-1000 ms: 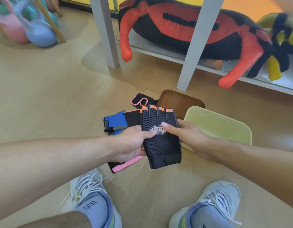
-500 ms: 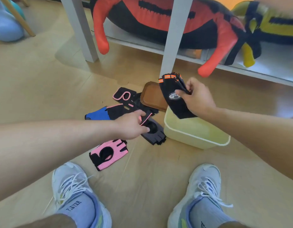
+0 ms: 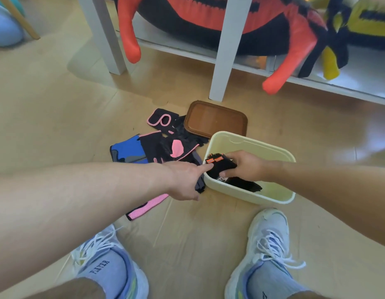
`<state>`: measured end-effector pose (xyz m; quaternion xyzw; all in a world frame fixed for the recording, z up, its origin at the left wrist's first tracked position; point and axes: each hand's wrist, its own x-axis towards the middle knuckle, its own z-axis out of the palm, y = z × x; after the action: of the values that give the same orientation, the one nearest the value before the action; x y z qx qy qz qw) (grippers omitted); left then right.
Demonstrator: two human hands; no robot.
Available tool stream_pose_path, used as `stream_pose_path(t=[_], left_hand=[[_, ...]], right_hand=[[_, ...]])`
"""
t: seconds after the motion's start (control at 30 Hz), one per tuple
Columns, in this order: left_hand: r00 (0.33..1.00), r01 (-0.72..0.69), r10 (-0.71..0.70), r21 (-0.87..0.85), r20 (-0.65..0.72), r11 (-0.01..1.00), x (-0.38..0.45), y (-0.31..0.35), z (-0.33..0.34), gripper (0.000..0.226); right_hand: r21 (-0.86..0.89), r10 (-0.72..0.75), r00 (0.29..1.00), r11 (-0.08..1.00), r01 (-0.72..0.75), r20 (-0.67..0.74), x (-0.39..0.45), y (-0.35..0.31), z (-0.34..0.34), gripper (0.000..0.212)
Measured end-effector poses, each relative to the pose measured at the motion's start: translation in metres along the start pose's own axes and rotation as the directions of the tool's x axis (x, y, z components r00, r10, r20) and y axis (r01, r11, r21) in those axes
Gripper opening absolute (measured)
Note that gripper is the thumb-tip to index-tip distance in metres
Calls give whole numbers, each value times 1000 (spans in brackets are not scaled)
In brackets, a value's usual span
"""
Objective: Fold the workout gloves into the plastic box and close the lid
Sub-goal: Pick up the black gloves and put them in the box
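**Black glove goes into the pale box**

Pale wood flooring (image 3: 57,108) fills the scene, with white shelf legs (image 3: 221,50) rising at the back and big red-and-black (image 3: 208,24) and yellow-and-black (image 3: 360,22) plush toys lying on the low shelf behind them. On the floor sits a pale yellow plastic box (image 3: 249,139), open, with its brown lid (image 3: 217,119) lying flat just behind it.

Inside the box, the right hand (image 3: 247,167) has its fingers curled round a folded black glove with orange finger trim (image 3: 221,167), holding it against the box's left end; part of the glove trails along the near wall. The left hand (image 3: 187,182) reaches in from the left, its index finger stretched straight out to touch that same glove at the box's rim, while the other fingers look loosely bent and hold nothing visible.

Left of the box lies a heap of other gloves: a blue one (image 3: 126,151), black ones with pink trim (image 3: 163,120), and a pink mesh one (image 3: 148,207) partly under the left forearm. Two white sneakers (image 3: 267,240) stand at the near edge.
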<state>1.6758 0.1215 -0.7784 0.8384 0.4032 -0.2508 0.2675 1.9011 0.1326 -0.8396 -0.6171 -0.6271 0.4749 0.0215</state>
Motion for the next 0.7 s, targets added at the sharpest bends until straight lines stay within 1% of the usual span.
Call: stream_pose_path(t=[0.07,0.13,0.23,0.33,0.4,0.47,0.57,0.63,0.7], left_hand=[[1000,9,-9,21,26,1000,2,-3,7,91],[999,9,-12,61,47,998,1,-5,15,88],[998,-42,37,95,46,995,-4,-3,25,82],[995,-97,93,118,44,988,-8,4,33,82],[994,-103,98,111,50,989,-9,7,37,82],[995,-87,82,85,63,993,-10,9,39,83],[996,-85,81,77,48,993,-12,9,39,86],[997,-75,74,55,30,996,-13,9,38,86],[998,-65,65,38,5,997,-14,7,38,84]], right_hand=[[4,6,996,1000,-7,89,3,-2,-1,19],[-32,56,988,998,-52,142,8,1,-2,18],[-127,134,978,985,-114,162,14,13,-1,12],[-200,197,961,967,-158,194,17,22,5,24],[-242,209,956,957,-157,204,20,22,13,24],[-337,193,968,933,-131,158,23,24,22,26],[-428,148,988,897,-112,50,25,34,38,51],[-430,123,992,895,-119,-18,26,40,41,61],[-401,99,992,908,-122,-79,27,45,39,63]])
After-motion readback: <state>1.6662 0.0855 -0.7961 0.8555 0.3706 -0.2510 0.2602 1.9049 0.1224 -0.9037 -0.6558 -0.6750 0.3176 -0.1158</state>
